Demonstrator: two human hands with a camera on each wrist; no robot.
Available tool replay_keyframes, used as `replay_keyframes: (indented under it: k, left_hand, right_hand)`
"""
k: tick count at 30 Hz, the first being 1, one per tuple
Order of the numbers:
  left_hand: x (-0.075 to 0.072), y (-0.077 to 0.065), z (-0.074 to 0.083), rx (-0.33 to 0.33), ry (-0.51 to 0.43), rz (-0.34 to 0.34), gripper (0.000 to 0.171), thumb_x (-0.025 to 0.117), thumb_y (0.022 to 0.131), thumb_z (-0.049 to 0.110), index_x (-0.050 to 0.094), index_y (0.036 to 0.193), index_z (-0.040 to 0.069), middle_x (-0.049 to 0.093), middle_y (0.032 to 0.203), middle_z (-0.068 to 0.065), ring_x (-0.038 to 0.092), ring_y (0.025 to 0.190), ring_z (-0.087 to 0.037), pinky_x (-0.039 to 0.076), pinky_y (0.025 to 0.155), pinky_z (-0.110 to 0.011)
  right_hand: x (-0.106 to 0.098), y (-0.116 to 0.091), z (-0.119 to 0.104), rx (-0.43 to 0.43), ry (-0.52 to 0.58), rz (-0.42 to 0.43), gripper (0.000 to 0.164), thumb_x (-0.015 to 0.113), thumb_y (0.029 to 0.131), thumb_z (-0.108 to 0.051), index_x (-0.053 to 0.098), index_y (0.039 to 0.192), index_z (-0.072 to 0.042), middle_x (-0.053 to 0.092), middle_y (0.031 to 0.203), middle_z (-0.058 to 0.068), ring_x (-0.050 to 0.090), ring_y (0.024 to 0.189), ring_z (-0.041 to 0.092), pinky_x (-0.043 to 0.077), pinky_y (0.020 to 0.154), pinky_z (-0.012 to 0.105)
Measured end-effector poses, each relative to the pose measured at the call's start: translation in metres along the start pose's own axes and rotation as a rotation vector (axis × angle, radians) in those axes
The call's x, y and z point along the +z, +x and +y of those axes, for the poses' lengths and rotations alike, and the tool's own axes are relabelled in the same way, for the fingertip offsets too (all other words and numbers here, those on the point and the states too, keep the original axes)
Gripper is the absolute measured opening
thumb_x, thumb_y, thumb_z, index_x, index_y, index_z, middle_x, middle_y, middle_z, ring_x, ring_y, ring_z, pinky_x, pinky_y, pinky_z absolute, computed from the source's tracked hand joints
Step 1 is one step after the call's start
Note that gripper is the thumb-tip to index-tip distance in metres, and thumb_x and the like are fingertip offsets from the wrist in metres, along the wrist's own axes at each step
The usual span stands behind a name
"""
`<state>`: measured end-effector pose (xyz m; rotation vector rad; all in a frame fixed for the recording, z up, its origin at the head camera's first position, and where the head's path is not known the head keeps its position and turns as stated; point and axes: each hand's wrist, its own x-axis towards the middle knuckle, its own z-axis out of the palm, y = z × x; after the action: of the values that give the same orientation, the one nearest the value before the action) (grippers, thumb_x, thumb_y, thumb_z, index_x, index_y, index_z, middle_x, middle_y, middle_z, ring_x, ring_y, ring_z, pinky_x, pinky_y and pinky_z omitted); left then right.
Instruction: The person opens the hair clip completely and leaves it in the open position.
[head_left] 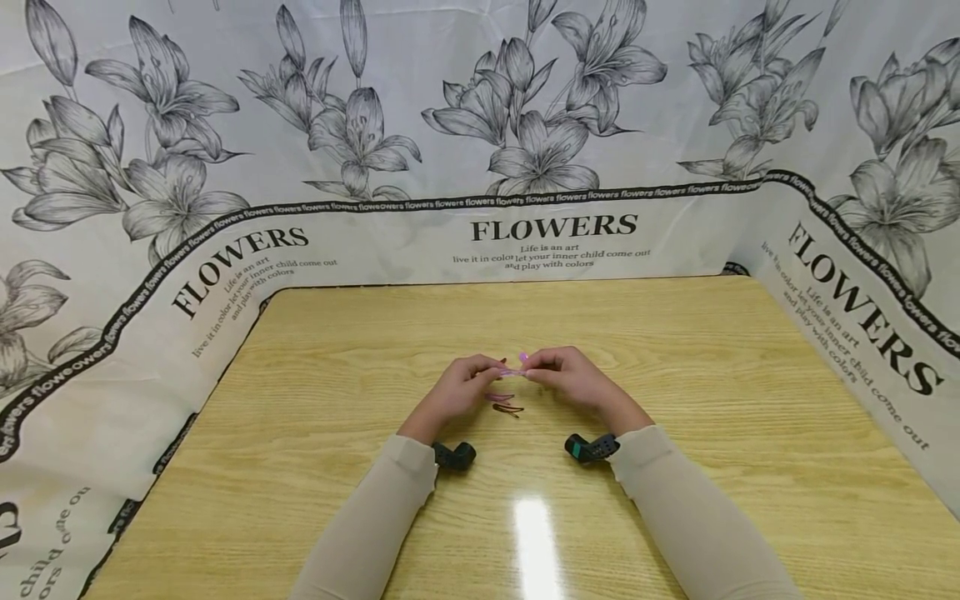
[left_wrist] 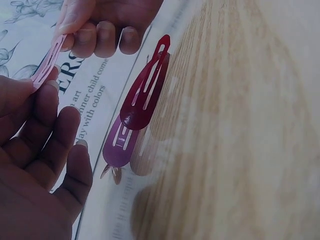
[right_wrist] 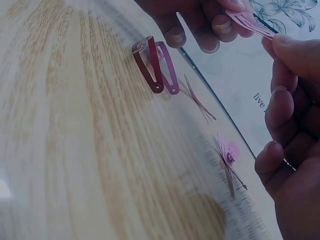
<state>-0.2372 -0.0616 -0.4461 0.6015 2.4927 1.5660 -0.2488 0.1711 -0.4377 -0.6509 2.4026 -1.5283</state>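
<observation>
Here the left hand [head_left: 453, 388] and right hand [head_left: 579, 380] pinch opposite ends of the pink hair clip [left_wrist: 49, 63] above the bench [head_left: 360, 350], where a slack fingertip could flick it towards the dark red clip [left_wrist: 135, 118] nearby!

Hair clips present in three colours: pale pink snap clip [left_wrist: 49, 64], dark red snap clip [left_wrist: 136, 107] and purple snap clip [left_wrist: 118, 152]. Bench [head_left: 690, 358] is yellow-tan with streaked wood grain; surrounding cloth [head_left: 405, 242] is white, printed with black-and-grey line-drawn lilies, black "FLOWERS" lettering and a black band bearing pale lettering. Sleeves [head_left: 367, 517] are plain beige; the right wrist device [head_left: 592, 448] is black with a green patch.
</observation>
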Motion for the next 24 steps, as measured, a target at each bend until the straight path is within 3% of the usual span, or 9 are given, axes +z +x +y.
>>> replay_keyframes:
  k: [7, 13, 19, 24]
  left_hand:
    - [0.0016, -0.0026, 0.0022, -0.014, -0.04, -0.013, 0.029, 0.048, 0.103, 0.026, 0.069, 0.112, 0.008, 0.062, 0.129, -0.011, 0.054, 0.124, -0.026, 0.043, 0.104, -0.043]
    - [0.0036, -0.0003, -0.005, -0.026, -0.038, -0.006, 0.027, 0.049, 0.102, 0.026, 0.07, 0.111, 0.011, 0.062, 0.13, -0.009, 0.053, 0.125, -0.023, 0.042, 0.106, -0.043]
    - [0.0042, 0.0004, -0.0044, -0.028, -0.071, -0.005, 0.027, 0.048, 0.102, 0.022, 0.069, 0.113, 0.007, 0.059, 0.135, -0.015, 0.049, 0.132, -0.026, 0.036, 0.111, -0.045]
    - [0.0043, -0.0003, -0.003, -0.03, -0.042, 0.002, 0.026, 0.049, 0.102, 0.023, 0.07, 0.11, 0.009, 0.062, 0.13, -0.011, 0.051, 0.129, -0.023, 0.038, 0.109, -0.043]
  right_hand:
    - [0.0006, -0.0005, -0.0029, -0.006, 0.006, -0.017, 0.017, 0.06, 0.096, -0.014, 0.07, 0.103, -0.002, 0.065, 0.098, 0.013, 0.051, 0.08, 0.018, 0.046, 0.072, 0.031]
    - [0.0016, 0.0014, 0.0045, -0.02, 0.01, -0.023, 0.015, 0.06, 0.096, -0.014, 0.07, 0.101, -0.004, 0.064, 0.094, 0.01, 0.051, 0.077, 0.021, 0.045, 0.067, 0.029]
    - [0.0023, 0.0003, 0.0039, -0.035, 0.022, -0.019, 0.015, 0.061, 0.095, -0.015, 0.07, 0.1, -0.004, 0.063, 0.089, 0.009, 0.049, 0.073, 0.019, 0.044, 0.064, 0.028]
    - [0.0029, 0.0005, 0.0044, -0.03, 0.029, -0.021, 0.017, 0.061, 0.096, -0.015, 0.07, 0.1, -0.001, 0.062, 0.09, 0.01, 0.049, 0.073, 0.019, 0.043, 0.064, 0.028]
